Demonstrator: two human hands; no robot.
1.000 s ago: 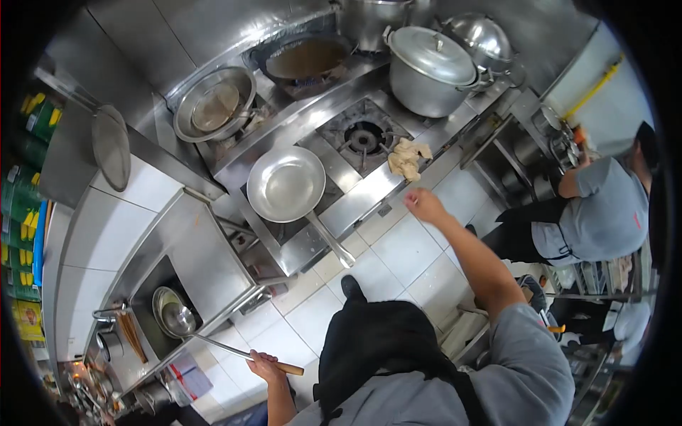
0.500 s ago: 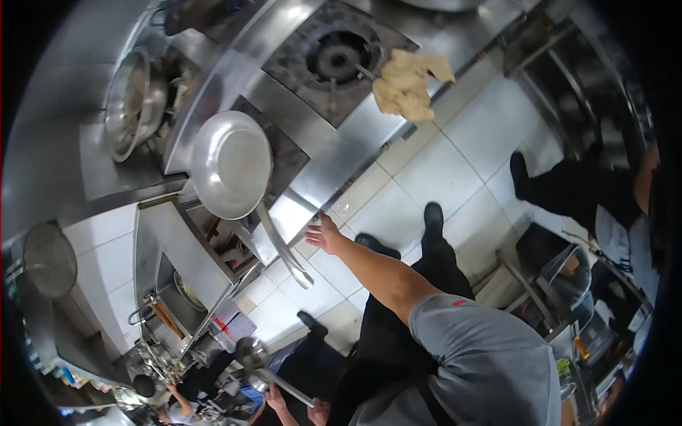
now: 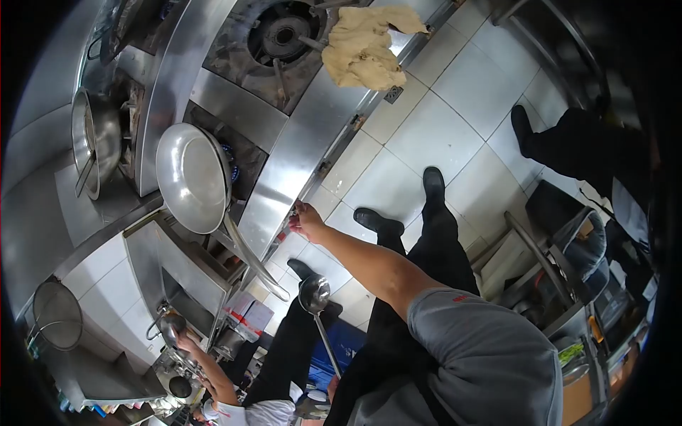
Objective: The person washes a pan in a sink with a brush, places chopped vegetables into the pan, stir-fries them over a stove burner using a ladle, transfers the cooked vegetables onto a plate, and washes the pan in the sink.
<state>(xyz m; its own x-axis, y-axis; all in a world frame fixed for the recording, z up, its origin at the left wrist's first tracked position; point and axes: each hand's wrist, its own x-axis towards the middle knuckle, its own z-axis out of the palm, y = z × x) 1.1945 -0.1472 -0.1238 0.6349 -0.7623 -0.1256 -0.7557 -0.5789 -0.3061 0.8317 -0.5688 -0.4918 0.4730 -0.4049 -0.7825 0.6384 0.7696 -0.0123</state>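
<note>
My right hand (image 3: 305,221) is at the front edge of the steel stove (image 3: 295,153). Its fingers are curled in against the front panel, and what they grip is hidden. Low in the view, my left hand (image 3: 333,388) is closed around the handle of a ladle (image 3: 315,293), whose bowl points up and away from me. A wide steel frying pan (image 3: 190,177) sits over the nearer burner, its long handle sticking out past the stove edge. Blue flame (image 3: 234,172) shows beside the pan's rim.
A tan cloth (image 3: 362,46) hangs over the stove edge by another burner (image 3: 284,37). A steel wok (image 3: 99,142) stands behind. One co-worker in a white shirt (image 3: 263,414) works at lower left; another's dark trousers (image 3: 579,142) show at right. A strainer (image 3: 58,316) hangs left.
The ladle has swung up and right, apart from other pots. Blue flame now shows beside the pan. My right hand stays at the stove's edge, its fingers more curled. The view has shifted.
</note>
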